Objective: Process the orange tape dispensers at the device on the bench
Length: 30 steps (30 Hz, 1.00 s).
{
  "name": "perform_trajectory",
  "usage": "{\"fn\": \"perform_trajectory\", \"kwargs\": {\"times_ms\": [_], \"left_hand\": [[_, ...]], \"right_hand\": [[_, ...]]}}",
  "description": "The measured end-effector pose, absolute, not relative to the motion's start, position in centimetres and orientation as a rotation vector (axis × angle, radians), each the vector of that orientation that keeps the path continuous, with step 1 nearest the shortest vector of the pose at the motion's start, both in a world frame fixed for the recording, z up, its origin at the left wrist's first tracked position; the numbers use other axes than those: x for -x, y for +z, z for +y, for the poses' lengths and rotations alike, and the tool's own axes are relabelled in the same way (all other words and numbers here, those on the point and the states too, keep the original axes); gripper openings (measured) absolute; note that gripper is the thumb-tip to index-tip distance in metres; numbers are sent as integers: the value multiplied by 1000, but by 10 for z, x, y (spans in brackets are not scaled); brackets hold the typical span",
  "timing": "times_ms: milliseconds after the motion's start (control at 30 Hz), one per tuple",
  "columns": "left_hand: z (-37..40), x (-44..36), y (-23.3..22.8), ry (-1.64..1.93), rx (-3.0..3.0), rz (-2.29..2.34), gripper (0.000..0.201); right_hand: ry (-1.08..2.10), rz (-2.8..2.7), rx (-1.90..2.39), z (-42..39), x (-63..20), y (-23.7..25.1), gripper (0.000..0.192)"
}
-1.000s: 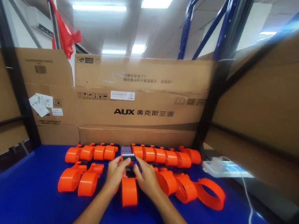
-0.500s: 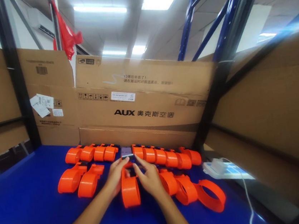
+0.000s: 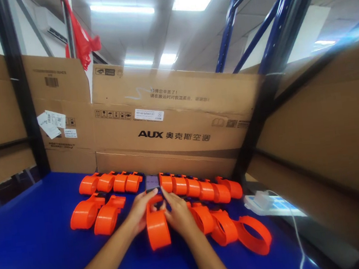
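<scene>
Between my two hands is an orange looped band (image 3: 158,232), its loop hanging toward me. My left hand (image 3: 140,210) grips its upper end from the left, thumb on top. My right hand (image 3: 178,212) closes on the same end from the right, fingers bent inward. A small dark piece at the band's top is mostly covered by my fingers. Just beyond my fingertips lies a phone-like device (image 3: 152,181) with a lit screen. Similar orange bands with dark pieces lie on both sides, such as one left of my hands (image 3: 105,219) and one to the right (image 3: 225,227).
A blue table top (image 3: 42,236) carries the bands in two rows. Cardboard panels (image 3: 175,156) stand behind it, between dark metal posts (image 3: 253,143). At the right is a white power strip (image 3: 271,204) with a cable (image 3: 297,237).
The dark piece at the band's top has tipped, and its pale edge no longer shows. My fingers have closed in around it. The band's loop has shifted slightly right.
</scene>
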<state>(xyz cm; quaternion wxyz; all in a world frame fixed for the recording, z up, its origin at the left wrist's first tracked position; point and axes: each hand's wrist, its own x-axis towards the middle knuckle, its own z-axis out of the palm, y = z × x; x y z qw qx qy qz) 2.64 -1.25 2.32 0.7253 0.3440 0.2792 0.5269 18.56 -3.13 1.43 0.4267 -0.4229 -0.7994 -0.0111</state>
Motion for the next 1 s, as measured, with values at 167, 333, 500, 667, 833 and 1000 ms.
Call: {"fn": "perform_trajectory", "kwargs": {"times_ms": [167, 333, 500, 667, 833, 1000], "left_hand": [[-11, -26, 21, 1162, -781, 620, 28], [-10, -27, 20, 1144, -797, 607, 29], [-11, -24, 23, 1199, -858, 657, 32], [-11, -23, 20, 1273, -1036, 745, 40], [-9, -25, 15, 1235, -1123, 756, 43], [-6, -20, 18, 1214, -1082, 732, 39]], "right_hand": [[-126, -2047, 1116, -28, -187, 6, 68], [-125, -2034, 1123, -29, -187, 5, 64], [-28, -1987, 1018, -33, -188, 17, 51], [45, -1887, 991, -38, -186, 27, 38], [91, -1815, 1047, -41, -181, 26, 32], [162, -1776, 1071, -42, -180, 29, 25]]}}
